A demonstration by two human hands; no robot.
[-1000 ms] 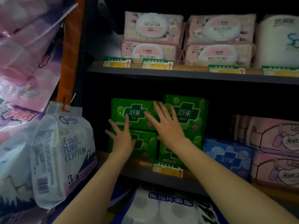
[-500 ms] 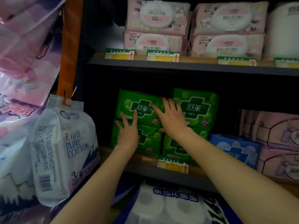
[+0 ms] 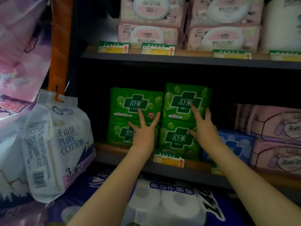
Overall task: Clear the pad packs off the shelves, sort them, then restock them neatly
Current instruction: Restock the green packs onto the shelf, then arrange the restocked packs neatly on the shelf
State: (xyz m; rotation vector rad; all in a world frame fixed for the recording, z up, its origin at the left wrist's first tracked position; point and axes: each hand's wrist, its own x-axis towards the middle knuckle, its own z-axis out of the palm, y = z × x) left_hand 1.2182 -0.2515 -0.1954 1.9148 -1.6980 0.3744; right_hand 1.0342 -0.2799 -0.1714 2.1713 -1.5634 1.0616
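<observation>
Far left of the hands, a white cotton pack (image 3: 53, 144) hangs beside the shelf unit, clear of the work.

Left hand (image 3: 143, 132): fingers straight and spread, laid flat against the left column of green pad packs (image 3: 135, 103), across the seam between upper and lower pack. It grips nothing; the flat contact appears meant to press the fronts flush.

Right hand (image 3: 203, 128): also splayed and gripping nothing, flat on the right column of green packs (image 3: 184, 101), forefinger reaching onto the upper pack's label. The two hands are apart, one per column.

The four green packs stand on the middle shelf (image 3: 123, 149), two stacked columns touching, labels facing out. Judgement: restocking stage, alignment being finished.

Right of the right hand, a blue pack (image 3: 236, 142) sits just beside the green ones, then pink packs (image 3: 276, 128) further along. Wipes packs (image 3: 149, 35) occupy the shelf above.
</observation>
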